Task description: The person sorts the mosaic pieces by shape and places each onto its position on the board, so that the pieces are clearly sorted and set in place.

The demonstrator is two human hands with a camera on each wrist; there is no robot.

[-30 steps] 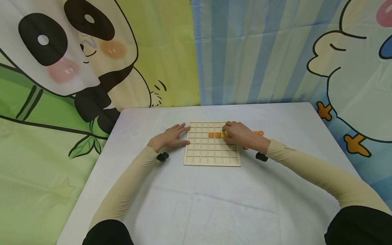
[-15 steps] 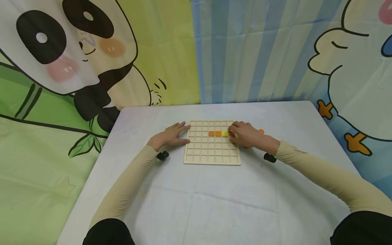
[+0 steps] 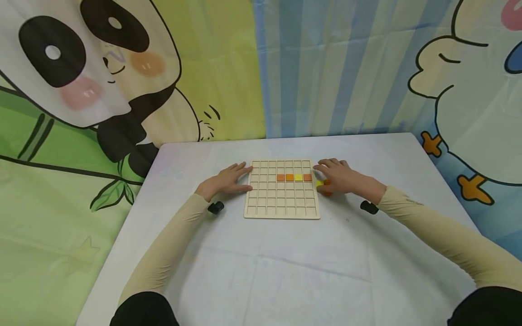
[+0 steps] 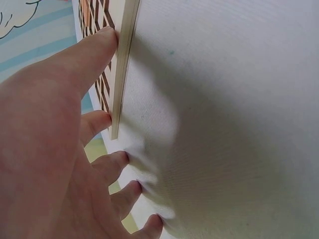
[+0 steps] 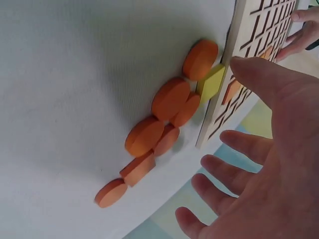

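Note:
A pale wooden grid board (image 3: 281, 199) lies on the white-covered table. In one of its upper rows sit four-sided tiles side by side: an orange-red tile (image 3: 281, 177), an orange tile (image 3: 289, 177), a yellow tile (image 3: 298, 177) and another orange-red tile (image 3: 307, 177) in the last column. My left hand (image 3: 226, 181) rests at the board's left edge, thumb and index fingertip against it, the other fingertips on the cloth. My right hand (image 3: 340, 176) hovers, fingers spread and holding nothing, by the right edge; its thumb tip (image 5: 239, 63) overlaps the board's rim.
Under and beside my right hand lie loose pieces: a yellow square tile (image 5: 211, 83) against the board, several orange discs (image 5: 170, 98) and an orange square tile (image 5: 138, 168). A printed cloth backdrop (image 3: 220, 68) hangs behind the table's far edge.
My right hand has moved right, off the board, leaving an orange-red tile in the row's last cell and uncovering the yellow one. The left hand stays at the left edge.

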